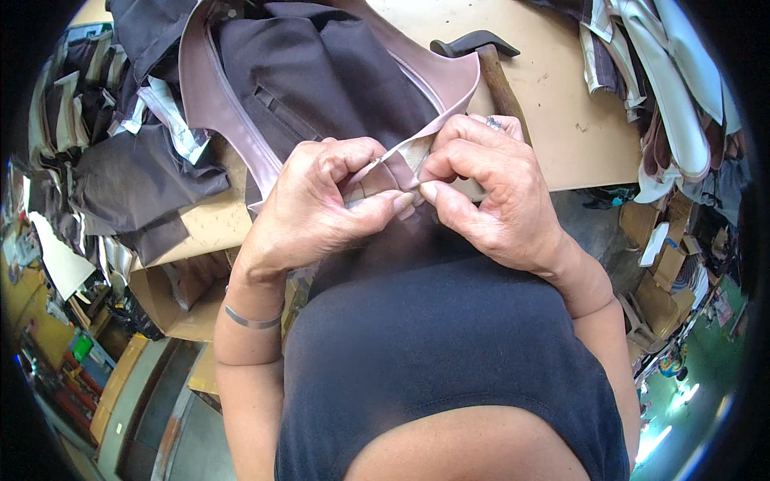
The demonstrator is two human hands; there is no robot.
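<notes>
A bag piece with a smooth pink leather-like border (196, 88) and dark brown lining (321, 72) lies across the table, its near end raised off the front edge. My left hand (313, 192) pinches the folded pink edge between thumb and fingers. Close beside it, my right hand (501, 188), with a ring on one finger, pinches the same edge, the two thumb tips almost touching. Between the hands a pale inner side of the fold shows. The fingers partly hide the spot being pinched. A slit-like seam runs across the lining.
Right behind my right hand lies a hammer (501, 84) with a dark head and wooden handle on the tan table (577, 120). Dark fabric pieces (144, 176) spread at the left. White and brown strips (682, 88) hang at the right. A cardboard box (180, 301) sits below the table.
</notes>
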